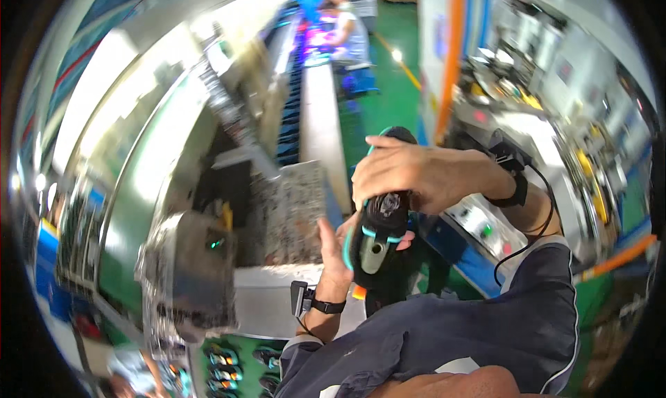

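A black shoe with teal edging (386,221) is held up in front of my chest, its grey-green heel tab with a round hole turned toward me. My left hand (336,251) supports it from the left and below, thumb stretched out alongside and fingertips showing at its far side. Across its upper part lies my right hand (390,172), fingers bent over it. The toe end points away from me and is partly covered by that hand. Both wrists wear black straps with small devices.
A plastic-wrapped machine box (191,276) stands at left, beside a worn, stained work surface (288,214). A conveyor (291,110) runs away from me toward a person (350,37). Several shoes (223,370) sit at lower left near another person. At right is a tool-laden bench (510,92).
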{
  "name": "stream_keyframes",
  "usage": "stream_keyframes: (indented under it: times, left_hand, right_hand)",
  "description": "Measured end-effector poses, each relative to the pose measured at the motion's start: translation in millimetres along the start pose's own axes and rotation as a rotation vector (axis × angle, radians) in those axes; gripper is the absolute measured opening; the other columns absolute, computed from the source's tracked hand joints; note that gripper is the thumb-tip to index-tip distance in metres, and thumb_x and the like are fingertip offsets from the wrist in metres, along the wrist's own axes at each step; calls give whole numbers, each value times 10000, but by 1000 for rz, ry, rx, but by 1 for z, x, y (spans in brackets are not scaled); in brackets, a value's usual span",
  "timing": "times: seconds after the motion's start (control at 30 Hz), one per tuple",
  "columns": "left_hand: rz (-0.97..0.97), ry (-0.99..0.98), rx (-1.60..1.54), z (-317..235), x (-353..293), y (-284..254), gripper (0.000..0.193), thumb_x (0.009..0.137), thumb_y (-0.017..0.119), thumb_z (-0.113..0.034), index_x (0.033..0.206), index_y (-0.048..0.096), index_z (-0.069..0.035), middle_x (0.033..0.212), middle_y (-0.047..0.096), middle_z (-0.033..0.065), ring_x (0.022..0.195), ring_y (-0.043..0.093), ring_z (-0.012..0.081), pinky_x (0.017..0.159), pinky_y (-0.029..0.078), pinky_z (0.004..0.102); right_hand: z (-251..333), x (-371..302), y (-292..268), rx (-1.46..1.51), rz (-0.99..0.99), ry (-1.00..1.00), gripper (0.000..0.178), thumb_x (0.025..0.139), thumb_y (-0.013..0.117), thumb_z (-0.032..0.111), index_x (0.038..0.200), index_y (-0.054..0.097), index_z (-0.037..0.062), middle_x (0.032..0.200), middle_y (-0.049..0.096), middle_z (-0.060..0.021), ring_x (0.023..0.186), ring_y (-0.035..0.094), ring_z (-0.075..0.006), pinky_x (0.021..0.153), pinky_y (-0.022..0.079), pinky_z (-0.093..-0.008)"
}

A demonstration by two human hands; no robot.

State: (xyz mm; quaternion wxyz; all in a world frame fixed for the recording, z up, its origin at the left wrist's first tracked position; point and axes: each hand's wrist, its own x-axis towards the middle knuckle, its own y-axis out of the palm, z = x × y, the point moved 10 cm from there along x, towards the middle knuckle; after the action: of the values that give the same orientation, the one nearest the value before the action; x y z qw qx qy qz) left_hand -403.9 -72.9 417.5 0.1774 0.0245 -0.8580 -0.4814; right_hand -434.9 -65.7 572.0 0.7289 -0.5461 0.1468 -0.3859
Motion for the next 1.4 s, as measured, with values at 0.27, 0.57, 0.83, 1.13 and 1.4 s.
stream_keyframes:
  times: [0.27, 0.57, 0.83, 1.13, 1.4]
  left_hand:
    - [-100, -124, 169, 176, 133, -10, 535, 977, 448, -383, 1351, 411, -2, 1196, 589, 199, 1056, 617, 300, 941, 491, 427]
    - [35, -150, 1088, 367, 272, 59, 712, 906, 636, -308, 1439, 316, 38, 1182, 602, 131, 1017, 581, 189, 915, 461, 319]
    - [6, -424, 1273, 525, 468, -60, 528, 869, 669, -378, 1147, 585, 63, 985, 669, 105, 931, 611, 169, 847, 479, 309]
    - [-147, -303, 1754, 624, 607, -156, 650, 730, 732, -318, 1167, 473, 89, 1097, 615, 293, 1025, 613, 402, 906, 487, 443]
    - [-164, -785, 647, 542, 526, -120, 375, 771, 737, -189, 1058, 598, 8, 968, 661, 85, 817, 659, 198, 668, 544, 399]
  right_hand:
    - [-58, -324, 12, 147, -991, 679, 554, 892, 631, 381, 1311, 487, 48, 1337, 510, -160, 1204, 513, -290, 984, 432, -406]
    - [-35, -607, 103, 454, -2020, 1130, 573, 670, 766, 42, 1210, 579, -4, 1005, 662, -66, 883, 613, -133, 821, 498, -276]
    - [51, -748, 108, -33, -2245, 1346, 533, 708, 701, 4, 1225, 573, -9, 1033, 646, -59, 879, 605, -132, 812, 494, -265]
    - [86, -776, 105, -329, -2237, 1794, 555, 709, 657, -23, 1251, 539, -35, 1069, 626, -76, 909, 599, -142, 840, 488, -267]
    - [-52, -856, -35, -320, -1753, 1894, 380, 699, 708, 120, 1056, 647, 3, 846, 677, -83, 716, 638, -142, 675, 519, -291]
